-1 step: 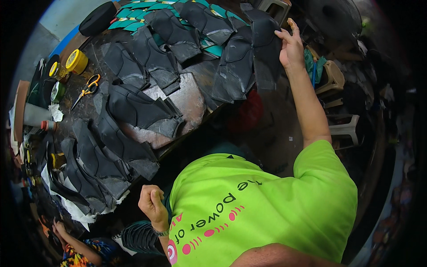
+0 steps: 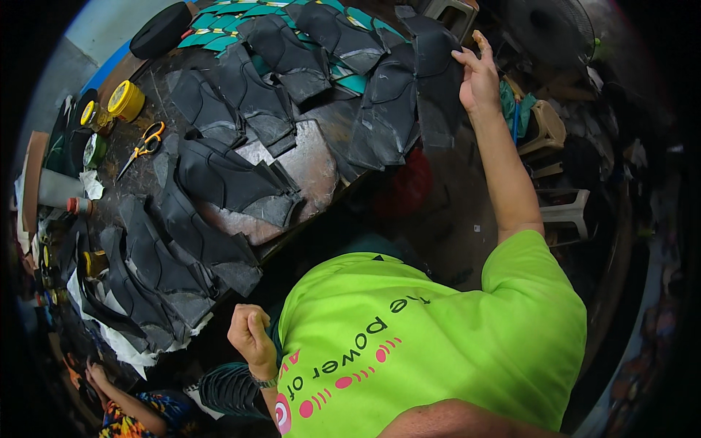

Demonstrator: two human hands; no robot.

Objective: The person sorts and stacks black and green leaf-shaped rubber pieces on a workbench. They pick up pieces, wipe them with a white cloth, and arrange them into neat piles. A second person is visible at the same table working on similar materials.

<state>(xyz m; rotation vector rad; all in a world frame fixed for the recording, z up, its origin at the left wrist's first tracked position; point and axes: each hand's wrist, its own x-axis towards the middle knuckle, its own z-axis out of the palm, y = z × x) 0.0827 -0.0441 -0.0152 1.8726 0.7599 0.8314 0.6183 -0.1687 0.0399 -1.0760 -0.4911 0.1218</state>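
Beyond the table's right end, my right hand (image 2: 480, 82) reaches out with its fingers spread, one fingertip touching the edge of a black sewn piece (image 2: 436, 80). That piece, with curved seams and a raw lower edge, looks like a shoe upper. Several similar pieces lie overlapped in an arc, among them a black piece (image 2: 391, 98) beside it and another black piece (image 2: 219, 171) mid-table. My left hand (image 2: 250, 334) is closed in a fist, thumb on top, low beside my body and off the table; nothing shows sticking out of it.
Orange-handled scissors (image 2: 148, 144) lie at the table's left, near a yellow tub (image 2: 126, 101). A black roll (image 2: 161, 31) and green pieces (image 2: 212, 33) sit at the back. To the right stand a fan (image 2: 551, 29) and a plastic stool (image 2: 569, 212). Another person's arm (image 2: 128, 405) appears lower left.
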